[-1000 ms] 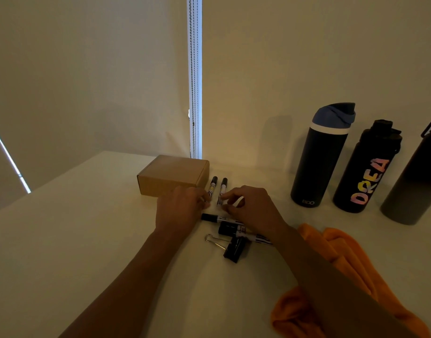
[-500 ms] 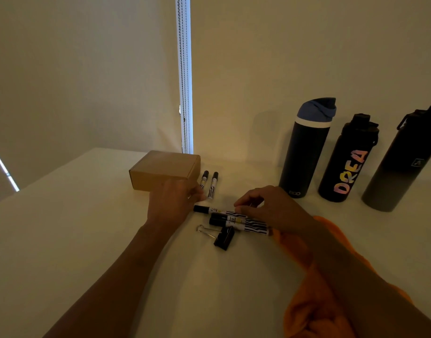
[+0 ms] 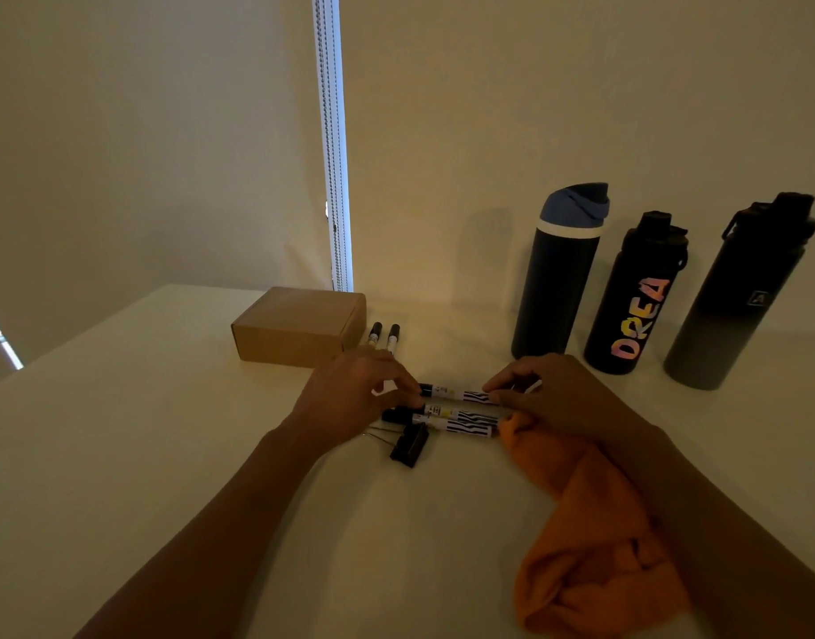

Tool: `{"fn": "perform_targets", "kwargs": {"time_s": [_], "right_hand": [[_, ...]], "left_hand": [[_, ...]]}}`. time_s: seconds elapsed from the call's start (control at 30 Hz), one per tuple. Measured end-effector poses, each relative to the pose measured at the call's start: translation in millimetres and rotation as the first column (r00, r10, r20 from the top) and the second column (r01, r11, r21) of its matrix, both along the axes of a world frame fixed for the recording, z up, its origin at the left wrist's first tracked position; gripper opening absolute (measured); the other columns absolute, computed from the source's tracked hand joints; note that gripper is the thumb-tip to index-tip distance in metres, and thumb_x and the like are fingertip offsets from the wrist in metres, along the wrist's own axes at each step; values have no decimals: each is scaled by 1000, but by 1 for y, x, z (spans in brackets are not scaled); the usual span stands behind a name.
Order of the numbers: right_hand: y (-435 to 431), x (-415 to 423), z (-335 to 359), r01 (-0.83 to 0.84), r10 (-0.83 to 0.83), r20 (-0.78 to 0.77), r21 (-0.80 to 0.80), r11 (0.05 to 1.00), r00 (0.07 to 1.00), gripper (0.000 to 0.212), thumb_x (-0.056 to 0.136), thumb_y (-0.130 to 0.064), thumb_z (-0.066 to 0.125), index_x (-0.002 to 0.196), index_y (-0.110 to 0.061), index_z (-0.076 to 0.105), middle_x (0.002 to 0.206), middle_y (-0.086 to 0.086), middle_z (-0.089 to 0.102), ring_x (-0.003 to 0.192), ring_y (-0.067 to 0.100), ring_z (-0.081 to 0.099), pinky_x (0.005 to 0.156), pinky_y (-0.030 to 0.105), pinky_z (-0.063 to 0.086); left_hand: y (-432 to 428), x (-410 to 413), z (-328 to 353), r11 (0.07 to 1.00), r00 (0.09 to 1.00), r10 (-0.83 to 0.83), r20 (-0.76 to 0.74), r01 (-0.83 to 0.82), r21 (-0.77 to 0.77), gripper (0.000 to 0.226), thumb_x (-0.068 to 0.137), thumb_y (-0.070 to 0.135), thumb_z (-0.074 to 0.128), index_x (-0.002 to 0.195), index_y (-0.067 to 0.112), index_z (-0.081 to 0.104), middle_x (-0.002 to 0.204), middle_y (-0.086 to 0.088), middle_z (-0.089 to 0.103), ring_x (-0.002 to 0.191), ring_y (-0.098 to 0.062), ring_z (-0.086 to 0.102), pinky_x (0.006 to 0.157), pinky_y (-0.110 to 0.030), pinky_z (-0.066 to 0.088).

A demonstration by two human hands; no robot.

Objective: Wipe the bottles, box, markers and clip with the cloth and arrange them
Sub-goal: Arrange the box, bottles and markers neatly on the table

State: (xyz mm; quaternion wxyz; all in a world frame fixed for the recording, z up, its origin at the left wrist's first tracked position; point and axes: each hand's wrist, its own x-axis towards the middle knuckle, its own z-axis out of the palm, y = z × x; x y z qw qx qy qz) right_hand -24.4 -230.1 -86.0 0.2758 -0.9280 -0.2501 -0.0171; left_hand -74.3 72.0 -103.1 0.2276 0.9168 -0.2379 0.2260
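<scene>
Three black-and-white markers [image 3: 456,410] lie side by side at the table's middle. My left hand [image 3: 355,394] pinches the cap end of the farthest one, and my right hand [image 3: 548,389] pinches its other end. A black binder clip [image 3: 410,445] lies just in front of them. Two more markers [image 3: 383,336] lie beside the brown cardboard box [image 3: 299,325]. Three dark bottles stand at the back right: one with a blue lid [image 3: 558,274], one with coloured letters [image 3: 636,297], and a grey-black one [image 3: 742,297]. The orange cloth [image 3: 590,523] lies under my right forearm.
A wall with a bright window strip and bead chain [image 3: 334,145] rises behind the white table [image 3: 143,454]. The table's left edge runs diagonally at the far left.
My right hand moved from the two markers by the box to the right end of the marker group. My left hand shifted to the caps. Both now hold the farthest marker.
</scene>
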Motion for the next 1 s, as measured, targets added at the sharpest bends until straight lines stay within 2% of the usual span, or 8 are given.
{"fn": "perform_targets", "kwargs": {"time_s": [0.1, 0.2, 0.5, 0.67, 0.8, 0.9, 1.0], "right_hand": [[-8, -1, -1, 47, -47, 8, 15, 999, 999, 11, 90, -39, 71, 100, -39, 74, 95, -25, 66, 90, -5, 60, 76, 11, 46], [-12, 0, -3, 81, -81, 30, 20, 997, 996, 12, 90, -38, 71, 101, -36, 74, 96, -22, 66, 89, -4, 60, 75, 11, 45], [-9, -3, -8, 126, -131, 66, 65, 990, 989, 14, 89, -36, 72, 103, -36, 74, 93, -23, 65, 84, -5, 60, 67, 7, 40], [0, -5, -10, 128, -133, 79, 73, 989, 988, 15, 90, -33, 72, 104, -38, 72, 91, -22, 62, 82, -3, 60, 66, 7, 39], [4, -3, -13, 131, -134, 86, 39, 991, 987, 16, 90, -30, 71, 105, -36, 73, 98, -13, 64, 83, 1, 60, 71, 12, 43], [5, -3, -13, 130, -134, 97, 37, 991, 986, 16, 91, -29, 71, 106, -35, 73, 99, -11, 63, 84, 3, 60, 74, 14, 45], [6, -4, -13, 136, -138, 108, 27, 990, 984, 16, 91, -30, 70, 106, -35, 73, 99, -11, 62, 83, 3, 59, 74, 15, 46]], "left_hand": [[-1, 4, -5, 997, 999, -52, -12, 53, 49, 12, 91, 48, 69, 99, 44, 77, 95, 24, 68, 88, -4, 61, 69, -31, 52], [0, 6, -7, 994, 999, -32, 14, 30, 100, 14, 93, 35, 70, 102, 44, 76, 95, 28, 66, 88, 0, 58, 69, -27, 50], [-5, 14, -11, 984, 993, 15, 115, -35, 175, 27, 91, 21, 74, 108, 41, 75, 106, 21, 66, 94, -6, 55, 66, -31, 50], [-12, 15, -10, 988, 981, 91, 169, -110, 105, 18, 95, 29, 71, 109, 39, 75, 103, 17, 69, 95, -4, 58, 68, -28, 50], [-15, 7, -7, 993, 986, 108, 127, -114, 41, 19, 98, 49, 61, 112, 42, 72, 95, 22, 69, 83, 3, 54, 66, -20, 46], [-17, 3, -10, 994, 996, 55, 73, -62, 90, 19, 99, 48, 57, 112, 46, 71, 94, 27, 67, 81, 4, 53, 64, -11, 37], [-20, 4, -13, 991, 997, 53, 53, -59, 120, 24, 99, 42, 54, 115, 48, 70, 100, 27, 68, 86, 3, 51, 67, -10, 36]]}}
